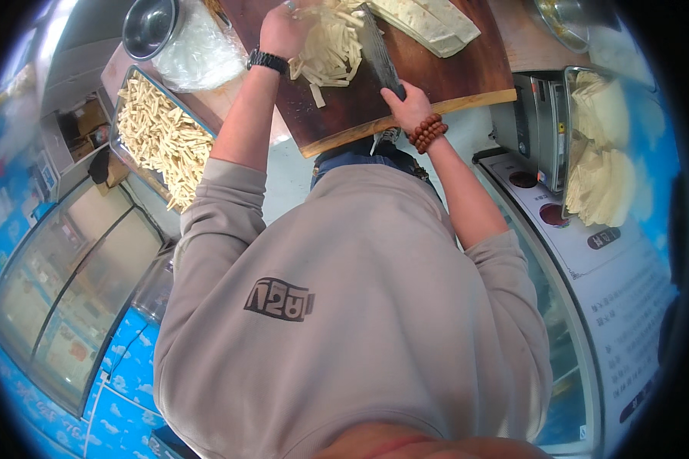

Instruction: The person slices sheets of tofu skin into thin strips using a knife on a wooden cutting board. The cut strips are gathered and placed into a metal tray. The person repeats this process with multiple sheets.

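Observation:
My right hand (410,106) is closed around the dark handle of a broad-bladed kitchen knife (379,51). The blade lies between a pile of pale flatbread strips (336,51) and a folded stack of uncut flatbread (430,26), both on a thick wooden cutting board (459,77). At the top of the view, my left hand (284,31) is at the left side of the strip pile. Its fingertips are blurred among the strips, so whether it grips any is unclear.
A metal tray (166,137) heaped with cut strips stands at the left. Beyond it are a metal bowl (149,27) and a clear plastic bag (201,51). Folded flatbread sheets (600,178) fill a tray at the right, above a glass-sided case (568,367). The board's front edge (350,133) faces me.

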Available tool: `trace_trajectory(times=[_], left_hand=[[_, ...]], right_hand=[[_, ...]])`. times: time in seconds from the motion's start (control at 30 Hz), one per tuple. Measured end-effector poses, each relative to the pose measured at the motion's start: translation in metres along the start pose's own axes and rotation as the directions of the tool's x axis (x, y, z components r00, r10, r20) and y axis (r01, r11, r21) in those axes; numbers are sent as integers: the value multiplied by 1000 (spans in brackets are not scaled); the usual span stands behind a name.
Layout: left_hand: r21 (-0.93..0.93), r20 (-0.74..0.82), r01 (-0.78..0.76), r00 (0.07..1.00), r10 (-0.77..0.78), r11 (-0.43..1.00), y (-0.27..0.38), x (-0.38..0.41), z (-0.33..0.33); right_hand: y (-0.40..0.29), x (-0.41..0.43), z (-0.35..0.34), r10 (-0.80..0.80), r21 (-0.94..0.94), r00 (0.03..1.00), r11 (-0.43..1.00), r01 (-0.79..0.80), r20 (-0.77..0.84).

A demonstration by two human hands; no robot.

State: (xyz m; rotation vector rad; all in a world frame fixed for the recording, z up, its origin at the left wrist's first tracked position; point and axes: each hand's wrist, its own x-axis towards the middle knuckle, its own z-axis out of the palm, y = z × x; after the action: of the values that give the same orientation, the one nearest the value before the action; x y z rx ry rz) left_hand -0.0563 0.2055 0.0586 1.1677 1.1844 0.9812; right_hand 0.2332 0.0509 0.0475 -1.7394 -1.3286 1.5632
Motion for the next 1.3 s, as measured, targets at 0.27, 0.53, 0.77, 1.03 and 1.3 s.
trace_trajectory(times=[0.27,0.53,0.77,1.03,1.3], left_hand=[[856,71,-210,953,295,472,-54,-92,26],[904,69,-252,884,463,346,-96,-77,23],[872,-14,-188,913,408,451,-44,5,33],[839,151,-341,895,420,424,-8,16,20],[907,381,-402,910,167,124,5,112,73]], right_hand=[[20,-48,-45,-51,-282,980,959,-6,-192],[10,-26,6,-135,-329,953,944,40,-271],[-27,12,38,-132,-287,961,956,59,-242],[-17,-42,-43,-151,-219,976,969,115,-156],[43,-100,-97,-10,-247,988,968,-29,-155]])
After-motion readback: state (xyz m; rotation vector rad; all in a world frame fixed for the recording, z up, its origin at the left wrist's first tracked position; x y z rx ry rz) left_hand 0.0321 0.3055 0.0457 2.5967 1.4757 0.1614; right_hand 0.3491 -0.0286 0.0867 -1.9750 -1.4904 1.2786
